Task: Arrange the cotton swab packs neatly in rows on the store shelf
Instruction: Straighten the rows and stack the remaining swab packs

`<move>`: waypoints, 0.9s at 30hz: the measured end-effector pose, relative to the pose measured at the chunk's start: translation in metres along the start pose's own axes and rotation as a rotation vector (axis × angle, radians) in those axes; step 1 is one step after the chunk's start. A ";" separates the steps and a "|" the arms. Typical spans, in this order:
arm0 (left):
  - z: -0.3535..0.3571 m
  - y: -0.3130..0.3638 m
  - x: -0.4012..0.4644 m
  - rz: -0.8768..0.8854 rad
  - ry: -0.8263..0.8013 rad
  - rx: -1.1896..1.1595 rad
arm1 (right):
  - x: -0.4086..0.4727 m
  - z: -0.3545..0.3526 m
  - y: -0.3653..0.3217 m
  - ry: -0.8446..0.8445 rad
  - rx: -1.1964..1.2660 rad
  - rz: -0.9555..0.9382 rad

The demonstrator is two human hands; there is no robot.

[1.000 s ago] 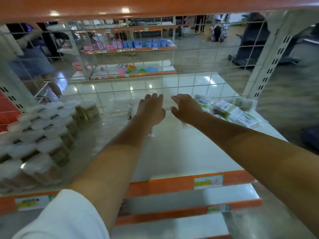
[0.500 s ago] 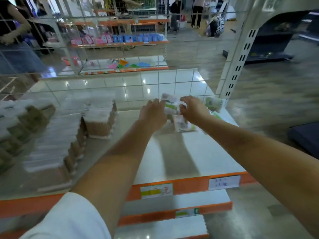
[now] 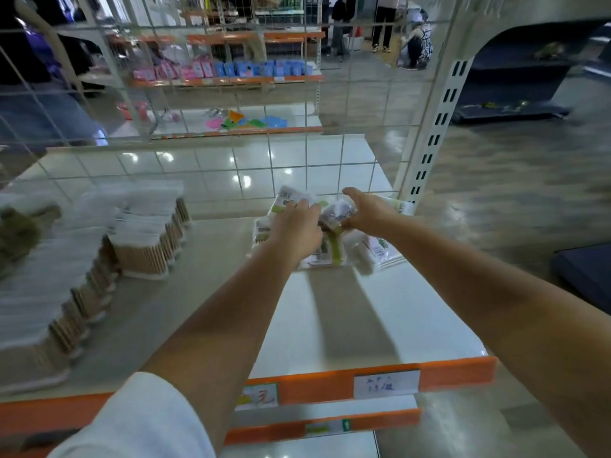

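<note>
A loose heap of flat cotton swab packs (image 3: 370, 251), white with green labels, lies at the back right of the white shelf (image 3: 380, 312). My left hand (image 3: 296, 226) lies on the heap's left side, fingers curled over a pack with a barcode (image 3: 291, 196). My right hand (image 3: 367, 209) pinches a crinkled clear pack (image 3: 337, 211) between the two hands. More packs under my hands are partly hidden.
Round tubs of wooden-stick swabs (image 3: 145, 233) stand in rows on the shelf's left half. A wire grid (image 3: 271, 166) backs the shelf and a white slotted post (image 3: 433, 133) stands at its right end. Orange price rail (image 3: 456, 375) marks the front edge. People stand beyond.
Both hands reached to the right rear heap and took hold of packs. The view swung right, so the tubs now sit further left.
</note>
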State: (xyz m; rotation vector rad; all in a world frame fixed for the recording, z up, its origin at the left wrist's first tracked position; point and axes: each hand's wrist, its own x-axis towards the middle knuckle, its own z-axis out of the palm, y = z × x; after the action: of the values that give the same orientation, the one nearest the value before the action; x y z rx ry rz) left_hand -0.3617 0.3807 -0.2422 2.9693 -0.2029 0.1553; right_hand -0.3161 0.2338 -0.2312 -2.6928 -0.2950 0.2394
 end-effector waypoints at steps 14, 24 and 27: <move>0.008 -0.002 -0.008 0.077 -0.025 -0.053 | -0.004 0.000 0.015 0.034 0.189 -0.084; 0.004 0.003 -0.028 -0.082 0.056 -0.682 | -0.026 -0.002 0.015 0.202 0.610 -0.160; 0.004 0.004 -0.027 -0.175 0.081 -0.933 | -0.033 -0.007 0.007 0.243 0.754 -0.196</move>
State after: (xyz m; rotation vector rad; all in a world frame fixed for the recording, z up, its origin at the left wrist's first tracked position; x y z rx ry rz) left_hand -0.3881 0.3796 -0.2483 2.0341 0.0080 0.1139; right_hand -0.3452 0.2170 -0.2233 -1.9080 -0.3128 -0.0391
